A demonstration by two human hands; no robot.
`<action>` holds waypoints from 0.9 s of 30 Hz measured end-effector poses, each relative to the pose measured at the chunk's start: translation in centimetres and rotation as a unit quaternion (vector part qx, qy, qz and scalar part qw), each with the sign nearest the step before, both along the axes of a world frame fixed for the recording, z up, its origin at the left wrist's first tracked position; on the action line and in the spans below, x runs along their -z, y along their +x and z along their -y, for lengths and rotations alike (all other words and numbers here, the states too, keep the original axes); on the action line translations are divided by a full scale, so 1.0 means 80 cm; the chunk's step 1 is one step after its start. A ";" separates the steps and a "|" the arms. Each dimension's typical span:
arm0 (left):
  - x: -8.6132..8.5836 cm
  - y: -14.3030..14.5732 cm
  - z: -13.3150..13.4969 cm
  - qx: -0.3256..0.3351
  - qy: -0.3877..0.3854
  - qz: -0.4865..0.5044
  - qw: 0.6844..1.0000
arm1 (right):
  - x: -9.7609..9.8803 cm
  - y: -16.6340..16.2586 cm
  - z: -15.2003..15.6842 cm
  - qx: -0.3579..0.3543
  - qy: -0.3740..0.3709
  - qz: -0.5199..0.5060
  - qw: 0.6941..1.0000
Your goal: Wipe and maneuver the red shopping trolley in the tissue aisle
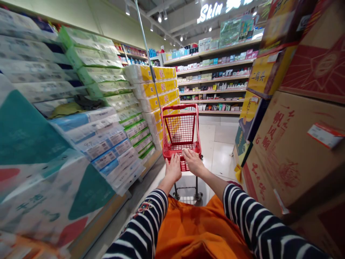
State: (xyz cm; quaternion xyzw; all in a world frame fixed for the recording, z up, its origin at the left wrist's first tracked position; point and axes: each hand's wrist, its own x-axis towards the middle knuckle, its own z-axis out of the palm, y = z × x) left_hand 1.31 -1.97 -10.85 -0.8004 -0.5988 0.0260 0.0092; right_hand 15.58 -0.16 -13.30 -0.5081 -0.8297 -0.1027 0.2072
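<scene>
A red shopping cart [180, 114] with a grid basket stands right in front of me. My left hand [174, 168] lies over the left part of its near bar, fingers bent forward across it. Beside it, my right hand [193, 162] is laid over the same bar, its fingers pointing left and curled over the edge. Both hands cover much of the bar, so the thumbs' hold is hidden. The cart's raised grid panel is bare, and small black wheels show below the hands.
Stacked tissue packs [105, 144] line the left side, with yellow and white packs [157, 90] beyond. Cardboard boxes [302, 144] are piled close on the right. A pale tiled aisle [223, 158] runs between them towards shelves of small goods [215, 77]. A thin metal pole [145, 39] rises left of the cart.
</scene>
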 end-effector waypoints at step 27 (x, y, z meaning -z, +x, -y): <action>-0.005 -0.023 -0.006 -0.117 0.001 0.060 0.991 | -0.011 0.039 -0.002 0.033 -0.033 -0.002 0.999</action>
